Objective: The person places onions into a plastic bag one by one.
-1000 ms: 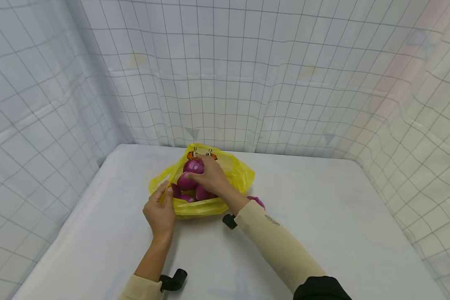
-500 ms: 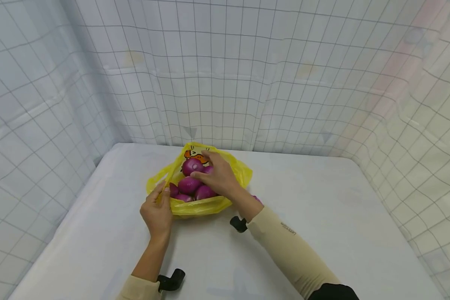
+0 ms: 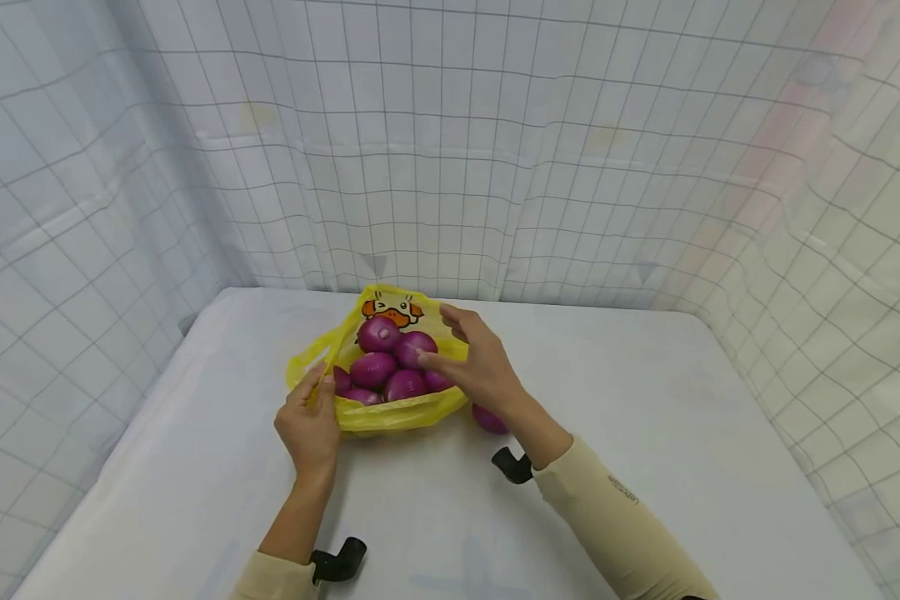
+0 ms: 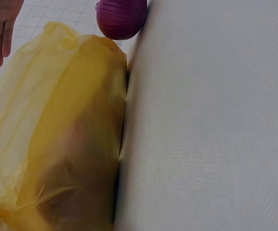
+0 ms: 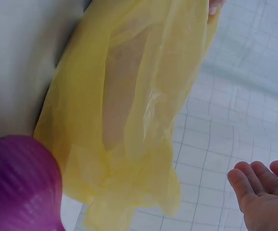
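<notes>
A yellow plastic bag [image 3: 390, 419] with a cartoon duck face lies mouth-up on the table, several purple onions [image 3: 372, 370] heaped inside. My left hand [image 3: 311, 425] pinches the bag's left rim between thumb and fingers. At the bag's right side my right hand [image 3: 483, 362] hovers with spread, slightly bent fingers and holds nothing. One loose onion [image 3: 490, 419] sits on the table outside the bag, partly behind the right wrist; it shows large in the right wrist view [image 5: 20, 185]. The left wrist view has the bag's side [image 4: 57, 134] close up, the onions within only dimly visible.
The white table [image 3: 645, 433] reaches forward to a white grid-patterned curtain [image 3: 435, 150], which also hangs along both sides. A black wrist camera mount [image 3: 341, 560] juts from the left forearm, another [image 3: 512, 465] from the right.
My right hand has let go of an onion in the bag and drawn back to the right. More onions and the loose one are uncovered. My left hand keeps its pinch on the rim.
</notes>
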A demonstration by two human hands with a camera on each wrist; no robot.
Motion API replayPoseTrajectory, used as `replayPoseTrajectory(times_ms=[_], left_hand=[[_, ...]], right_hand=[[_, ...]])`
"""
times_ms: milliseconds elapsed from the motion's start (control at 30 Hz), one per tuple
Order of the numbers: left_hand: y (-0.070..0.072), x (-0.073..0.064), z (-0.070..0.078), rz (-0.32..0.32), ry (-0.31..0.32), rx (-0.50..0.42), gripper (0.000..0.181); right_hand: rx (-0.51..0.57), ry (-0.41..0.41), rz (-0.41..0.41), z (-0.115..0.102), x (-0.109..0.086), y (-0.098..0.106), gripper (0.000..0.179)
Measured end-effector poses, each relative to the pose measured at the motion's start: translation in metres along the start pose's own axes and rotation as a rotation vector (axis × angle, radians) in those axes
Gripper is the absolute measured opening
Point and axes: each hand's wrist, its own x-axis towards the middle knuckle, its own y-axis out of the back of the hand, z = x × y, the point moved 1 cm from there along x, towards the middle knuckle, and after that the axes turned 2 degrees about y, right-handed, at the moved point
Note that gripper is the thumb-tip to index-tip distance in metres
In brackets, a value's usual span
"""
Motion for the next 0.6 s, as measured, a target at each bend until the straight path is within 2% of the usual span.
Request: replayPoseTrajectory(times_ms=[300,600], left_hand=[[0.0,0.0,0.001,-0.003,-0.007,-0.025,0.021],[-0.001,-0.002,0.008,0.0,-0.02,-0.027,0.023]], right_hand=[[-0.005,-0.006,0.056,0.012,-0.021,0.02,0.072],[-0.05,-0.141,0.067,0.032,-0.037,0.031,0.072]])
